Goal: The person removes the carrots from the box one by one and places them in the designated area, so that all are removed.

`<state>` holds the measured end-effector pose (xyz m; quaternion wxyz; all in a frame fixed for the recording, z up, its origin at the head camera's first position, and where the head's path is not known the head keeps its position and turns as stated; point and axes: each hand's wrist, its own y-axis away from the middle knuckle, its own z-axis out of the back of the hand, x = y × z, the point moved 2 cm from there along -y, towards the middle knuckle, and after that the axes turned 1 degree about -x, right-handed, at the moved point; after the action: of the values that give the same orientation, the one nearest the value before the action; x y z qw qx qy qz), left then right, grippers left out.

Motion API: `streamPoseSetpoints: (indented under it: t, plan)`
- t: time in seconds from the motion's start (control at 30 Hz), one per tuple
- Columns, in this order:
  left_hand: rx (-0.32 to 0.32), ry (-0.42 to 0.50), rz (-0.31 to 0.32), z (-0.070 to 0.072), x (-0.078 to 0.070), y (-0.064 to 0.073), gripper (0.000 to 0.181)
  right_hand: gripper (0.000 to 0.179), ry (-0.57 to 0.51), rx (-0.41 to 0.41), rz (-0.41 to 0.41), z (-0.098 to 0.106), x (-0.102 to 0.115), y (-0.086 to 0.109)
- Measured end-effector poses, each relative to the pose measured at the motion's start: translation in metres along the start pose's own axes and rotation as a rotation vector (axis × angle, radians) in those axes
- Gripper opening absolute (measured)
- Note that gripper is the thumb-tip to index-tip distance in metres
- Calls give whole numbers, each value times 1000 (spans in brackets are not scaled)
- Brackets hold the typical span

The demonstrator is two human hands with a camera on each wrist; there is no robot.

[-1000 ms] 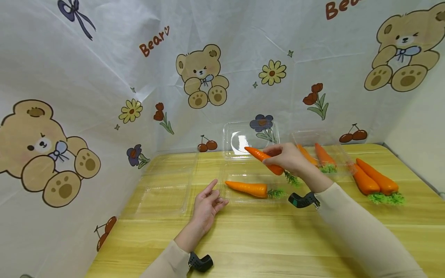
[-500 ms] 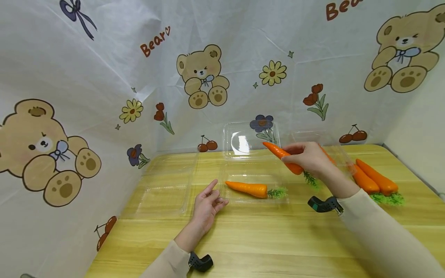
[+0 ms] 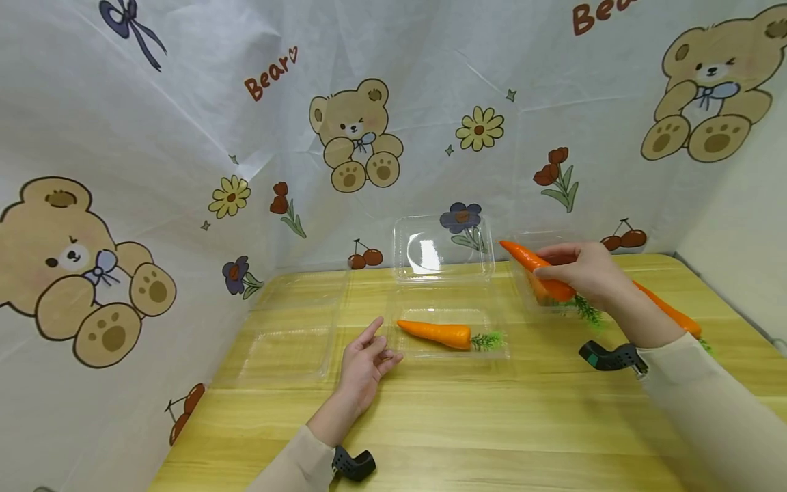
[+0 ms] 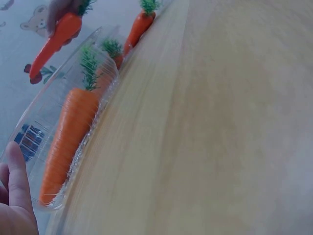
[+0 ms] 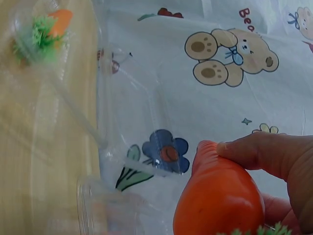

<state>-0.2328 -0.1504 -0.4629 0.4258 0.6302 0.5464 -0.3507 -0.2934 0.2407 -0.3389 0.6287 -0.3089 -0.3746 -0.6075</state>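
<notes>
You have at least four carrots in view. One, the held carrot (image 5: 217, 198), is gripped in your right hand (image 3: 587, 273), thumb and fingers pinching its sides; it hangs in the air by the right-hand container, slanted, tip toward the desk's back edge, green top toward your wrist. The second, the boxed carrot (image 3: 438, 333), lies in the middle container (image 3: 424, 354) along its front edge. A third, the half-hidden carrot (image 3: 541, 294), shows through the wall of the right-hand container (image 3: 522, 283). The fourth, the outer carrot (image 3: 671, 311), lies near the desk's right edge, partly behind your forearm.

Clear containers number three, in a row: the left-hand container (image 3: 289, 359) stands near the desk's back left corner. The middle one's lid (image 3: 443, 246) stands raised at its back edge.

Your left hand (image 3: 363, 369) grasps nothing: index finger stretched out, the others loosely bent, just beside the middle container's front left corner. You can't tell whether it touches.

The desk (image 3: 467, 417) is yellowish wood grain. Behind it hangs a pale cloth (image 3: 424, 89) printed with three bears, two daisies, two tulips and three cherry pairs.
</notes>
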Motion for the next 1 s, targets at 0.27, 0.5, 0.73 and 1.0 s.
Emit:
streamPoseSetpoints:
  t: [0.27, 0.5, 0.73, 1.0]
  plan:
    - [5, -5, -7, -1, -2, 0, 55, 58, 41, -50, 11, 19, -14, 3]
    - [5, -7, -6, 0, 0, 1, 54, 62, 39, -60, -18, 32, -27, 8]
    - [4, -7, -7, 2, 1, 2, 55, 67, 37, -90, -33, 45, -44, 12]
    - [3, -7, -13, 1, 0, 2, 55, 70, 68, -130, -64, 64, -60, 16]
